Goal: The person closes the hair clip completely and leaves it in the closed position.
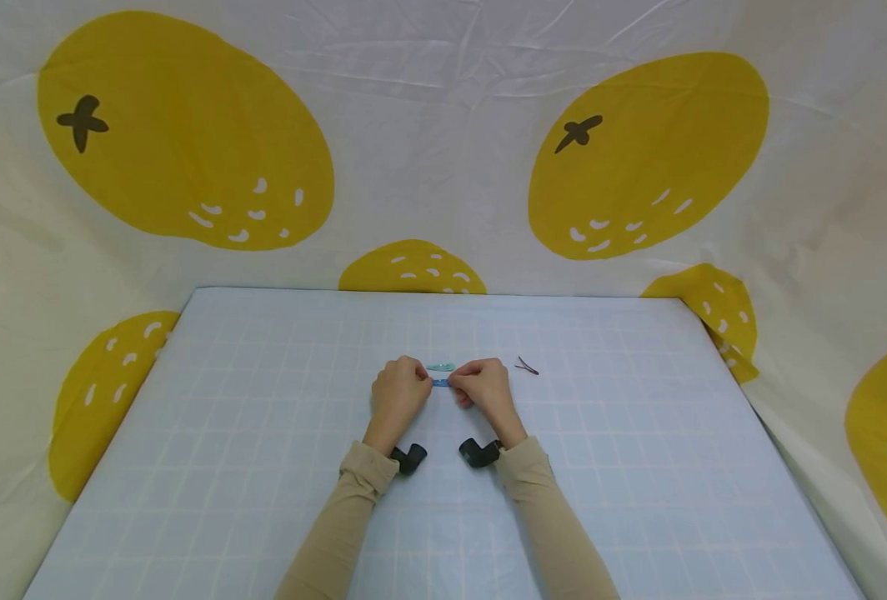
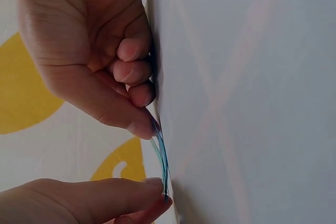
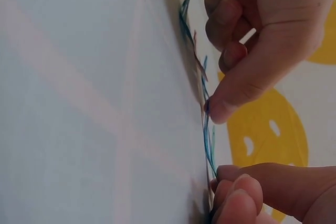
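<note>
Both hands hold a blue snap hair clip (image 1: 440, 383) level, close over the table. My left hand (image 1: 400, 389) pinches its left end between thumb and forefinger, with the other fingers curled in. At the opposite end, the thumb and forefinger of my right hand (image 1: 487, 387) pinch it. The blue clip (image 2: 164, 156) spans the gap between the fingertips in the left wrist view. Just beyond it lies a teal hair clip (image 1: 440, 367). Right of my right hand, a dark red hair clip (image 1: 526, 366) rests with its two arms spread apart.
The table (image 1: 263, 433) wears a pale blue checked cover. Behind it hangs a white cloth (image 1: 428, 167) printed with large yellow fruits. Black wrist devices (image 1: 481, 453) sit at both wrists, below the beige sleeves.
</note>
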`<state>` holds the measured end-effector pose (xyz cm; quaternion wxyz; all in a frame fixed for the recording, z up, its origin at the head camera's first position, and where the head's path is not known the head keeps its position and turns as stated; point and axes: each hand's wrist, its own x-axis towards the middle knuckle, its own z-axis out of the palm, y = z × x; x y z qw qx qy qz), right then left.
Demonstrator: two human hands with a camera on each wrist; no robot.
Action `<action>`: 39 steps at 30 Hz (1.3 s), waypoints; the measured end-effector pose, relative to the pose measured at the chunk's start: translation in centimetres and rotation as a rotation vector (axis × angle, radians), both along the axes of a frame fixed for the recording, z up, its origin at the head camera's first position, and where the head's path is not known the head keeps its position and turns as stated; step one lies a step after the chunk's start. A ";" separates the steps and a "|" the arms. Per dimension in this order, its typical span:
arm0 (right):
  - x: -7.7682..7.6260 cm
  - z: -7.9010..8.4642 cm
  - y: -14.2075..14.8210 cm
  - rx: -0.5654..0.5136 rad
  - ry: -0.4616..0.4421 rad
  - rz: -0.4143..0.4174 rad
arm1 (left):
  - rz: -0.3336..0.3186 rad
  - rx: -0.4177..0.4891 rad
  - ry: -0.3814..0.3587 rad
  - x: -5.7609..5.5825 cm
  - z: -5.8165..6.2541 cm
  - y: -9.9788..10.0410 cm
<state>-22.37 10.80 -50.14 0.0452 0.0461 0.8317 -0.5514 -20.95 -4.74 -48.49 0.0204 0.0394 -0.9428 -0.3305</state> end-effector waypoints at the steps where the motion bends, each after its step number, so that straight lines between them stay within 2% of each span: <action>1: 0.0 0.0 0.0 -0.002 -0.002 -0.001 | 0.001 -0.001 0.000 0.0 0.0 0.0; 14: 0.2 0.1 0.2 -0.032 -0.017 0.008 | 0.002 0.008 0.027 0.1 0.0 0.0; 25: 0.3 0.5 0.6 -0.057 0.027 0.008 | -0.006 0.040 0.065 0.1 0.4 0.0; 30: 0.5 1.1 1.3 -0.052 0.064 0.002 | -0.022 0.065 0.055 0.2 0.7 0.5; 39: 0.2 2.3 2.7 -0.042 0.097 -0.016 | -0.082 0.081 0.103 0.2 0.9 1.6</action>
